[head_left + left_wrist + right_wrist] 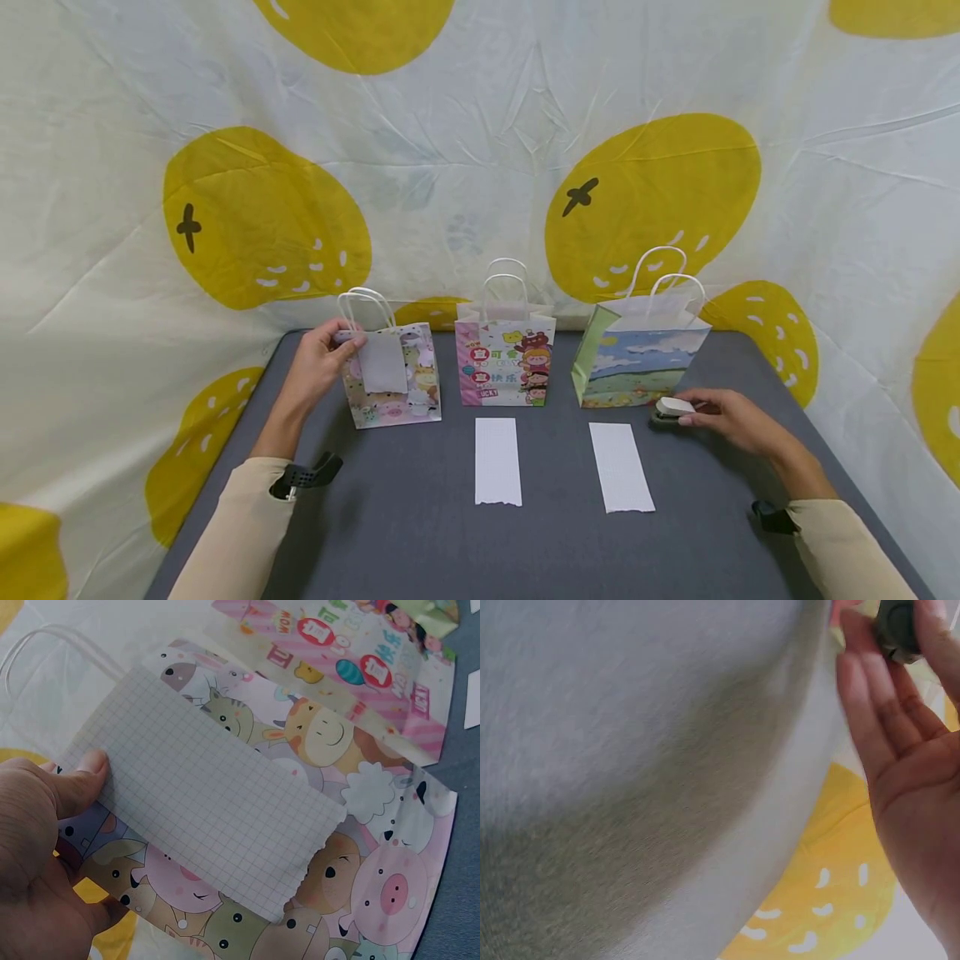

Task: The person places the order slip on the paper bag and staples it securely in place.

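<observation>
At the left of the head view, my left hand (317, 360) pinches a slip of grid paper (384, 363) against the top of a paper bag printed with cartoon animals (423, 379). The thumb lies on the slip in the left wrist view; the slip's torn end (296, 889) hangs down over the bag's front. My right hand (738, 423) holds a small stapler (672, 408), white on top and dark green below, between thumb and fingers. Only the stapler's dark end (898, 631) shows in the right wrist view.
A pink-striped paper bag (505, 362) stands in the middle, and a landscape-printed bag (645, 367) stands right of it. Two more paper slips lie in front, one in the middle (497, 462) and one at right (622, 468). A patterned cloth (465, 200) hangs behind the grey table (420, 517).
</observation>
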`<state>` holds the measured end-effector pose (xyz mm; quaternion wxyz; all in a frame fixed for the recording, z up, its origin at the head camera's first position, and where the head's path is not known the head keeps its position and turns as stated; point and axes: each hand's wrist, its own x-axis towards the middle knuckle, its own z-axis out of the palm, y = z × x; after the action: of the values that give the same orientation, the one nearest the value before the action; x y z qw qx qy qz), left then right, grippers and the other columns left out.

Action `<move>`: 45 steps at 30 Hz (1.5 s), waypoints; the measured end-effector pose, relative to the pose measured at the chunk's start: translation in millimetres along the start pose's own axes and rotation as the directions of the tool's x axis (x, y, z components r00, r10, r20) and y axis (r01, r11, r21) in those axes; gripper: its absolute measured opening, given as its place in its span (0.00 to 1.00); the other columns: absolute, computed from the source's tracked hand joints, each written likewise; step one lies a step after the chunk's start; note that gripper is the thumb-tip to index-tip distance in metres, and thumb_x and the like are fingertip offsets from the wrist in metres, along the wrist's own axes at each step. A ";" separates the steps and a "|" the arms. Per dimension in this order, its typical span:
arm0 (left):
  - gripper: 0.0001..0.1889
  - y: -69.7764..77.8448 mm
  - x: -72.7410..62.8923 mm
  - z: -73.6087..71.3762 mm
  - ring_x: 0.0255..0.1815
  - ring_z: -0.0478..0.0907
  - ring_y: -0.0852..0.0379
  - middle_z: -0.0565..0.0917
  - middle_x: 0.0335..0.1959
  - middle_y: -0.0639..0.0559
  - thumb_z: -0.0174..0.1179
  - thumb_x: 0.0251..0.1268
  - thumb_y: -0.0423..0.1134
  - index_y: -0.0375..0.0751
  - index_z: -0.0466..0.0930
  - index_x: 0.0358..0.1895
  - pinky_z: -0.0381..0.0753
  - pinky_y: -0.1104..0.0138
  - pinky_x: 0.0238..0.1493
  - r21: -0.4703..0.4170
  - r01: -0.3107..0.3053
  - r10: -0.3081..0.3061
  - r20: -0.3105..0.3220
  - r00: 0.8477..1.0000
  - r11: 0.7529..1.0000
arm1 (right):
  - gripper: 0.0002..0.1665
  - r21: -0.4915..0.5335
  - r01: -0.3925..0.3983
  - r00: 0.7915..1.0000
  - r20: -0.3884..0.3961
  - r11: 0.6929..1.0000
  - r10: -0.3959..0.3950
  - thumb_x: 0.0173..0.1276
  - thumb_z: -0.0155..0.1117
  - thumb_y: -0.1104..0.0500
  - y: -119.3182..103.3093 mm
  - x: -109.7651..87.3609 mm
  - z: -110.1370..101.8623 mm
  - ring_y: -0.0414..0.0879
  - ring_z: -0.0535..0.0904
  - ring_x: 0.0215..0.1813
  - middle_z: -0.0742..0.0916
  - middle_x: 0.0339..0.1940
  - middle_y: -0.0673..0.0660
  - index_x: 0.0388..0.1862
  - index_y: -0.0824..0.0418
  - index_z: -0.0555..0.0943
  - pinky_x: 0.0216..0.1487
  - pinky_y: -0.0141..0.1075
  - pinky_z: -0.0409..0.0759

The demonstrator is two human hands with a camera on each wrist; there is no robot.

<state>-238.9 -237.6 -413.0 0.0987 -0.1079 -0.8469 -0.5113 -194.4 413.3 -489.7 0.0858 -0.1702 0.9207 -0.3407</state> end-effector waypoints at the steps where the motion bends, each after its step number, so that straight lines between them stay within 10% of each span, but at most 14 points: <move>1: 0.10 0.1 0.1 -0.2 0.34 0.72 0.51 0.79 0.37 0.43 0.62 0.74 0.41 0.38 0.81 0.47 0.72 0.68 0.33 0.002 -0.001 0.001 0.000 1.000 1.000 | 0.22 0.028 0.002 1.000 -0.006 1.000 -0.001 0.70 0.69 0.56 -2.5 0.2 -0.4 0.39 0.81 0.44 0.87 0.48 0.56 0.59 0.65 0.82 0.42 0.32 0.81; 15: 0.10 -1.0 1.1 -1.6 0.34 0.72 0.51 0.79 0.38 0.44 0.62 0.73 0.41 0.38 0.81 0.48 0.73 0.69 0.33 0.011 -0.002 0.002 0.006 1.000 1.000 | 0.21 0.338 0.133 0.991 -0.045 0.932 -0.125 0.75 0.62 0.64 -57.0 20.4 -2.6 0.47 0.86 0.48 0.85 0.53 0.46 0.64 0.67 0.77 0.48 0.34 0.84; 45: 0.11 -0.9 3.5 -1.0 0.39 0.75 0.46 0.81 0.41 0.40 0.62 0.73 0.41 0.36 0.81 0.48 0.77 0.63 0.38 -0.016 0.013 -0.013 0.026 1.000 1.000 | 0.30 0.503 0.111 0.994 -0.052 0.857 -0.098 0.70 0.69 0.61 -176.4 58.1 13.6 0.42 0.86 0.52 0.85 0.54 0.58 0.68 0.68 0.72 0.46 0.37 0.85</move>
<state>-242.5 -238.6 -412.3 0.0836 -0.1097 -0.8446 -0.5174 -199.6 258.3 -386.6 0.0975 -0.1874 0.7899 -0.5758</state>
